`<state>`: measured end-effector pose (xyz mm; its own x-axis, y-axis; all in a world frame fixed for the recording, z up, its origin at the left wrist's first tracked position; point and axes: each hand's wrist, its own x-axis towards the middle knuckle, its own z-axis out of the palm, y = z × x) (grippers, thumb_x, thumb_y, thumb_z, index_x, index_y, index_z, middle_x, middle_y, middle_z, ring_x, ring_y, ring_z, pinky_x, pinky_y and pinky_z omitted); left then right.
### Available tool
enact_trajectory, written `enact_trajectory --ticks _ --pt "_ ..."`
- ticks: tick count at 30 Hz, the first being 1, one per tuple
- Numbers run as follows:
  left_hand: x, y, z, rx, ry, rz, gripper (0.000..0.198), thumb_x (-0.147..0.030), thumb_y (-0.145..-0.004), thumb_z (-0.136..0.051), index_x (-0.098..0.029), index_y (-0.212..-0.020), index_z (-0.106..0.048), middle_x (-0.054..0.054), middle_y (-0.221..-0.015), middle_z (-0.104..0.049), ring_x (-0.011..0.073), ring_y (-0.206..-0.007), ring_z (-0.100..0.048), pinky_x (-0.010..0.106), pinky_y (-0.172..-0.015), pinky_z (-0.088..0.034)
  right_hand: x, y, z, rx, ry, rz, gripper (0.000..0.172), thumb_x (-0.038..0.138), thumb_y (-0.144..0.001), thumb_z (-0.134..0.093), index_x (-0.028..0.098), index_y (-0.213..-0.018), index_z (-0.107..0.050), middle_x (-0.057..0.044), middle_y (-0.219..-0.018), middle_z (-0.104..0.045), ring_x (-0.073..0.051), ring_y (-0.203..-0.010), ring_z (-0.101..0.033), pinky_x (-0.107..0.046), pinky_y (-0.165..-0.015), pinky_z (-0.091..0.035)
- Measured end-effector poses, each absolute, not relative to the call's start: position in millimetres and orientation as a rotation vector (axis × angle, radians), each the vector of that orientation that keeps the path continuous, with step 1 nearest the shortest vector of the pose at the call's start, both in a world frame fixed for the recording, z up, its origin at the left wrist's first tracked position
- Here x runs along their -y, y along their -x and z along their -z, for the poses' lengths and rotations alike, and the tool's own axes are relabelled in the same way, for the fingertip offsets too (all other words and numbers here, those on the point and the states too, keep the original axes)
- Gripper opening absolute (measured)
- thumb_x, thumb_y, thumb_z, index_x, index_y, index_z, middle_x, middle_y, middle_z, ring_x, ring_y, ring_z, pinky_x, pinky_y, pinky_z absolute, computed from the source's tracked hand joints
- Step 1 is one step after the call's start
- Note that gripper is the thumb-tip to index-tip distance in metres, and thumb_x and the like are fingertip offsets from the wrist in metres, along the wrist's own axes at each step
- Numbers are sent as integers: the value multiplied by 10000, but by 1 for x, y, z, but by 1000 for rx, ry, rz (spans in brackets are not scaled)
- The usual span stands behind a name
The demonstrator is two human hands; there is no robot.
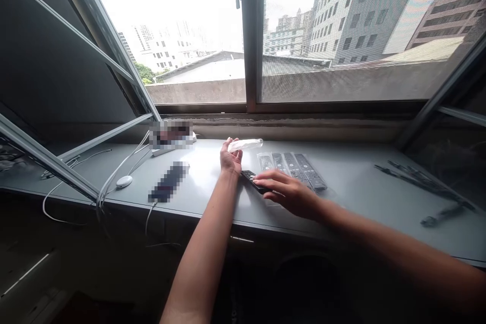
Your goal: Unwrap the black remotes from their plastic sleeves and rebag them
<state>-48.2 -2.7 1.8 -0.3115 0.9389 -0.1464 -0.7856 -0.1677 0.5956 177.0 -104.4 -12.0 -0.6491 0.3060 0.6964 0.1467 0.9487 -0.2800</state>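
Observation:
My left hand is closed around a clear plastic sleeve, which sticks out to the right above the table. Just below it a black remote control with light buttons lies at a slant. My right hand reaches in from the right, its fingers stretched over the remote's near end and touching it; whether the thumb grips its underside is hidden. Behind my right hand several dark remotes lie side by side in clear plastic bags, partly covered by the hand.
On the grey table, a blurred-out phone-like object with a white cable lies left. Farther back are a white power strip, cables and a round white puck. Dark cables or rods lie right; a window stands behind.

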Motion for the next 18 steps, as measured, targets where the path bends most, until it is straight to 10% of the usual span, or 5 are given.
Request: enact_trajectory --ticks 8,14,18 --pt "5 47 -3 -690 -292 -1763 162 -238 -905 -788 -194 -1017 -679 54 -1085 -776 84 -713 -697 171 -584 -529 95 -189 16 2162 418 -380 352 393 -1086 -734 368 -1434 -781 -69 -1114 -593 -202 -894 -662 -389 -843 -677" --pt "3 48 -1 -698 -277 -1760 165 -233 -906 -789 -194 -1028 -685 59 -1075 -777 94 -728 -704 167 -573 -536 98 -183 12 1867 433 -1049 336 441 -1147 -616 335 -1432 -758 -121 -1527 -647 -236 -981 -828 -458 -873 -733" --pt "3 48 0 -707 -275 -1764 163 -247 -912 -797 -193 -1025 -693 64 -1084 -777 94 -734 -707 165 -573 -538 100 -181 5 1604 527 -1235 384 535 -1086 -707 282 -1361 -795 -131 -1429 -762 -298 -1029 -849 -567 -993 -700"
